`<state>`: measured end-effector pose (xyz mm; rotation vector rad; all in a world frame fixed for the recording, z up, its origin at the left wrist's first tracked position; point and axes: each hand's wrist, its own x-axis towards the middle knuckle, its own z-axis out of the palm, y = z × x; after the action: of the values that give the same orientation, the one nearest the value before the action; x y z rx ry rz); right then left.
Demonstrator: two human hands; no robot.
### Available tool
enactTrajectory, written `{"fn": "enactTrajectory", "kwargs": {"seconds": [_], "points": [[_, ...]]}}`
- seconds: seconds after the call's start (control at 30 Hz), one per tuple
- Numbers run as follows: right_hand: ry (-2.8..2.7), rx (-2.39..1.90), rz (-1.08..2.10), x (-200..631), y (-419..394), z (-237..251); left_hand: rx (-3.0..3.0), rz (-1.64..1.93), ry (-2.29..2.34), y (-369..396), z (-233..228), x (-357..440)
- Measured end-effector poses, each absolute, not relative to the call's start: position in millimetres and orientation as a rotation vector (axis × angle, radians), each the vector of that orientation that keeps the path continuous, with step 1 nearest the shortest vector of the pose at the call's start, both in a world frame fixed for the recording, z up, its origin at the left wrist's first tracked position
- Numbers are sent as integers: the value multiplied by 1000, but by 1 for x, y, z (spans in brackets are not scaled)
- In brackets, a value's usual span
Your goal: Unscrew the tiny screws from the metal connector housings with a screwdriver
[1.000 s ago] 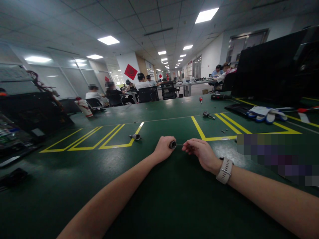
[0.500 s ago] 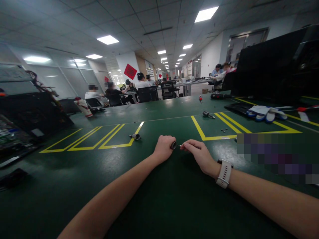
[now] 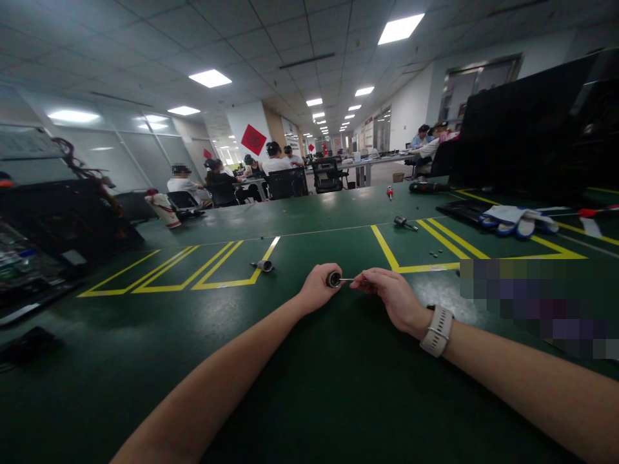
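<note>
My left hand [image 3: 318,288] is closed around a dark, round metal part [image 3: 333,279] whose hollow ringed end faces me. From the right, my right hand [image 3: 387,293] pinches a thin metal rod [image 3: 346,279] between thumb and fingertips. The rod's far end meets the side of the round part; whether it goes into a hole there I cannot tell. What handle the rod has, if any, is hidden by my fingers. Both hands are just above the green tabletop [image 3: 290,386]. A similar metal part with a shaft [image 3: 264,265] lies left of my hands.
Another shafted metal part [image 3: 404,223] and several small dark pieces [image 3: 435,253] lie ahead to the right, near yellow tape [image 3: 387,248]. White-blue gloves [image 3: 517,220], a red-tipped tool [image 3: 389,193] and a black casing [image 3: 536,129] are farther right. Electronics [image 3: 62,238] stand left; people sit beyond.
The round part has turned in my left hand, so its open end shows more. My right hand has rolled and opened its outer fingers slightly, still pinching the rod.
</note>
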<state>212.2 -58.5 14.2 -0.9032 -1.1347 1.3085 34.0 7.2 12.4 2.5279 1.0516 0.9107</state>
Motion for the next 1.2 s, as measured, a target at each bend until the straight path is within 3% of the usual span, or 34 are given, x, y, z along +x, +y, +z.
{"fn": "enactTrajectory", "kwargs": {"seconds": [0.27, 0.73, 1.03, 1.2], "points": [[-1259, -972, 1111, 206, -65, 18, 2628, 809, 1225, 6, 15, 37], [-1059, -879, 1391, 212, -58, 15, 2447, 946, 1031, 10, 11, 34], [-1255, -966, 1076, 206, -67, 19, 2562, 884, 1206, 7, 12, 36], [-1256, -976, 1168, 207, -65, 17, 2675, 843, 1220, 5, 13, 36]]}}
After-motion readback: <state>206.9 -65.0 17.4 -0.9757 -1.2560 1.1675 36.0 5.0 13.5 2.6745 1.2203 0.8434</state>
